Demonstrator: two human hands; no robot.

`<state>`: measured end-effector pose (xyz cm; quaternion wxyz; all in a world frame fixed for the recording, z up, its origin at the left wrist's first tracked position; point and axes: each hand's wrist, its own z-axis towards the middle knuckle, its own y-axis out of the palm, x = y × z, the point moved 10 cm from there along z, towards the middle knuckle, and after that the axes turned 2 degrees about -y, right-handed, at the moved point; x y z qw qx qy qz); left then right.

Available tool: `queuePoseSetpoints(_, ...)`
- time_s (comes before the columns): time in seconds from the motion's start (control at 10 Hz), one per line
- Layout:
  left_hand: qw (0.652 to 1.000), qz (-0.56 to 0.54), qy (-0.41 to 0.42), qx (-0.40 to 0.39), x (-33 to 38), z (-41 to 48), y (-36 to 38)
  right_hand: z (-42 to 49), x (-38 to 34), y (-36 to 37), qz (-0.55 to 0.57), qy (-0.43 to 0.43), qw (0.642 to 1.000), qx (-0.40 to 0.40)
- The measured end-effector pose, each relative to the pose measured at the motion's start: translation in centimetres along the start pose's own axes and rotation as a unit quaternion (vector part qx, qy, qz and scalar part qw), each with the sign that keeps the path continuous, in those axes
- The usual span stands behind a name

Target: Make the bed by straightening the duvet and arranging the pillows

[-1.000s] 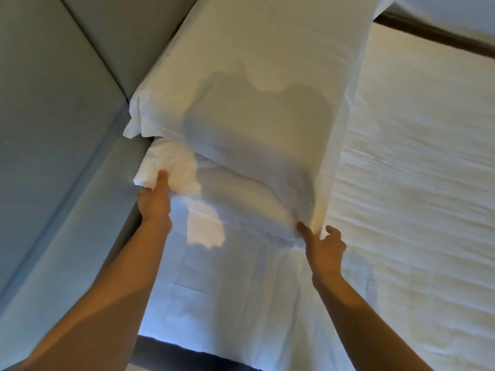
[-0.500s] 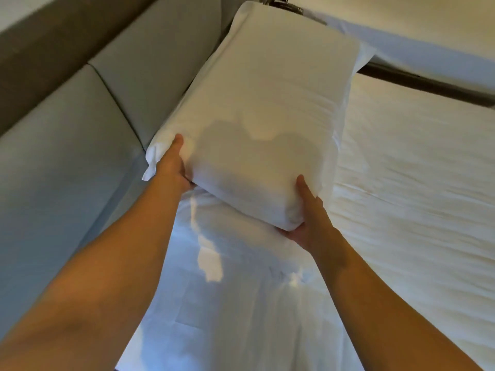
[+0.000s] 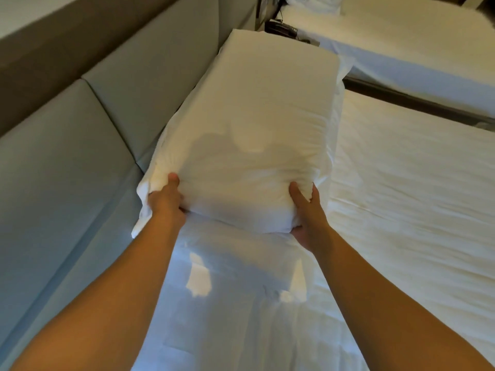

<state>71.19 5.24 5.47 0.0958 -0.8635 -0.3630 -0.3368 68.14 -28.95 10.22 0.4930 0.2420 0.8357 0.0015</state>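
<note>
Against the grey padded headboard [image 3: 80, 156], you are gripping the near end of a white pillow [image 3: 251, 124] with both hands. Your left hand [image 3: 164, 202] is clutching the near left corner, thumb lying on top and fingers tucked beneath, out of sight. Your right hand [image 3: 305, 218] is clasping the near right corner the same way, thumb pressing into the fabric and palm cupping the underside. The pillow is stretching lengthwise away from you along the headboard, its left edge touching the padding and its near end sitting raised over a rounded white mound of bedding [image 3: 241, 253]. A lightly wrinkled white bedcover [image 3: 415, 210] is spreading out to the right. Beyond a dark gap, a second bed [image 3: 401, 44] is showing at the top right.
</note>
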Motion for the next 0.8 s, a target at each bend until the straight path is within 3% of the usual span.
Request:
queuePoseSetpoints(0.2,0.999,0.004,-0.029,-0.025,0.8,0.5,0.2,-2.2,1.8,-1.8,-0.035,-0.011,0.997,0.074)
queuePoseSetpoints(0.5,0.999,0.041,0.005,-0.021,2.4,0.7,-0.9,-7.2,8.2,-6.9,0.038,0.127,0.983,0.124)
queuePoseSetpoints(0.6,0.999,0.005,-0.042,-0.014,-0.7,3.7,-3.6,-7.8,10.1,-8.7,0.094,0.157,0.972,0.145)
queuePoseSetpoints(0.7,0.996,-0.042,-0.076,-0.021,-3.0,7.7,-5.9,-8.5,11.5,-11.3,0.067,0.168,0.971,0.155)
queuePoseSetpoints(0.8,0.995,-0.025,-0.094,0.023,-4.3,7.7,-8.0,-10.2,12.6,-13.7,-0.051,0.179,0.972,0.145)
